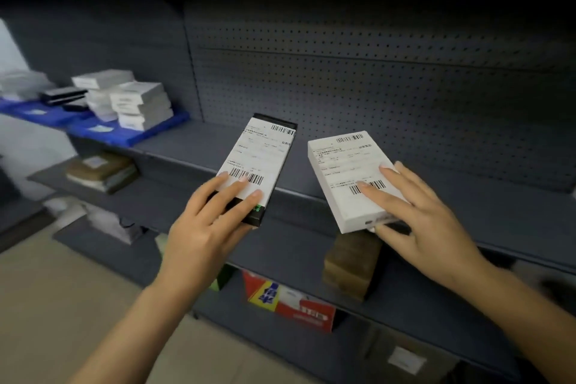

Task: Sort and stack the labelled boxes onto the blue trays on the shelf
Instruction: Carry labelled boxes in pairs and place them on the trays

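My left hand (208, 221) holds a black box with a white barcode label (260, 156), fingers across its near end, thumb hidden below. My right hand (417, 215) grips a white labelled box (346, 171), fingers on its top and thumb under its near edge. Both boxes are held in the air in front of the grey shelf (193, 150). Far left on that shelf lie blue trays (131, 135) carrying stacks of white labelled boxes (140, 104) and some dark flat boxes (62, 95).
A perforated grey back panel (374, 72) rises behind the shelf. Lower shelves hold brown parcels (99, 170), a stack of brown boxes (352, 265), a red and yellow carton (290, 302) and white packages (109, 221). Beige floor lies at the lower left.
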`<state>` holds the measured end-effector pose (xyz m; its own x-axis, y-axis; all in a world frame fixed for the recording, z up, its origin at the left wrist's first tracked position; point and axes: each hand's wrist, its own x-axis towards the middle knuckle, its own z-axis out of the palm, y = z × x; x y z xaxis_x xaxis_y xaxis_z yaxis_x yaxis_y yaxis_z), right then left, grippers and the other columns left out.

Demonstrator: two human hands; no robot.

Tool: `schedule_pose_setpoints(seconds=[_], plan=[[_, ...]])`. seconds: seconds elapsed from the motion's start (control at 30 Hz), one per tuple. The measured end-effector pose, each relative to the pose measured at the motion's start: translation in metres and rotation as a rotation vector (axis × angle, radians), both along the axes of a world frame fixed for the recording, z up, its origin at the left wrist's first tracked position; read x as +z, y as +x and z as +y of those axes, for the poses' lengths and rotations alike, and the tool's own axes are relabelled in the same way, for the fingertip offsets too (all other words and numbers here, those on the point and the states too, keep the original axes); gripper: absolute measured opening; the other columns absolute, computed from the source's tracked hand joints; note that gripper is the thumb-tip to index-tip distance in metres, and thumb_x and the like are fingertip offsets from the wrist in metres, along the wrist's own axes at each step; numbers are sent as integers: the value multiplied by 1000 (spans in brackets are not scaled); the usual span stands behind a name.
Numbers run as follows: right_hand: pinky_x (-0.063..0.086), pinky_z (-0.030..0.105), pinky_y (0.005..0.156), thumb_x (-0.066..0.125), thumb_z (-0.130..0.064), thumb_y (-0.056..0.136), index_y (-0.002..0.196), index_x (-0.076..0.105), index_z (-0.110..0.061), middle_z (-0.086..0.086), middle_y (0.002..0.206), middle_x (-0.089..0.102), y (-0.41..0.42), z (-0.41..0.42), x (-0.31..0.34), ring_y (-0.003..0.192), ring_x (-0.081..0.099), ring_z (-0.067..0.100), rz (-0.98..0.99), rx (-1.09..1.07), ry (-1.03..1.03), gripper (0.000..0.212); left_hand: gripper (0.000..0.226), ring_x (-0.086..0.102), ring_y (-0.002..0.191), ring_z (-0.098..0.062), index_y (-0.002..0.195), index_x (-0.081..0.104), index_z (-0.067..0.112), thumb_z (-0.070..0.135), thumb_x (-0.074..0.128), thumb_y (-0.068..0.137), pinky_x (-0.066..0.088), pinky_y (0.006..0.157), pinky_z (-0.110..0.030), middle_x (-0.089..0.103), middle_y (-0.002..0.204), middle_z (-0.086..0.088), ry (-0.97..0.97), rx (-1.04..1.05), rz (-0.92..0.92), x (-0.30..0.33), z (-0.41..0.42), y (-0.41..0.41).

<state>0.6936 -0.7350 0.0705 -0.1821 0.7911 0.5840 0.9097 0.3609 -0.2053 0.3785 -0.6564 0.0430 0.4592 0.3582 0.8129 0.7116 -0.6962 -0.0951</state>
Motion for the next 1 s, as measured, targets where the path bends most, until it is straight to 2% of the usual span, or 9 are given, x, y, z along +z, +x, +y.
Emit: schedule_pose_setpoints(seconds=[0.2, 0.4, 0.5, 0.67, 0.87, 1.0], plan=[[22, 39, 107, 74, -17, 79, 136, 45, -35, 5, 149, 34, -102, 38, -21, 142, 19, 23, 68, 100, -35, 67, 33, 49, 120, -35, 120, 65, 10, 23, 58, 89, 43, 100, -39, 61, 123, -10, -22, 152, 68, -20, -15, -96], [20, 37, 108, 74, -14, 79, 137, 44, -35, 4, 150, 34, -217, 70, -55, 143, 14, 19, 105, 189, -102, 69, 35, 50, 121, -33, 119, 66, 14, 24, 63, 86, 46, 94, -37, 62, 122, -7, -79, 281, 74, -42, -21, -201], [24, 37, 109, 73, -15, 81, 138, 41, -37, 0, 152, 29, -265, 82, -64, 144, 8, 16, 112, 249, -148, 69, 33, 50, 119, -32, 119, 66, 15, 27, 58, 89, 51, 86, -38, 62, 121, -5, -108, 330, 67, -52, -25, -248], [25, 36, 107, 72, -13, 81, 138, 40, -40, -3, 153, 27, -328, 109, -61, 145, 6, 16, 81, 356, -169, 71, 33, 51, 119, -33, 119, 65, 14, 25, 61, 88, 53, 84, -42, 61, 122, -6, -138, 429, 21, -57, -26, -311], [22, 36, 108, 73, -12, 80, 138, 35, -42, 4, 152, 30, -387, 175, -47, 144, 12, 22, 80, 439, -134, 75, 38, 52, 118, -33, 119, 66, 14, 20, 72, 82, 54, 81, -44, 62, 122, -7, -143, 552, -20, -46, 11, -366], [23, 38, 107, 74, -10, 78, 137, 34, -41, 6, 151, 32, -421, 237, -43, 144, 15, 23, 112, 482, -98, 78, 34, 51, 119, -32, 120, 65, 16, 29, 60, 89, 51, 88, -39, 61, 124, -5, -91, 579, -9, -35, 65, -397]])
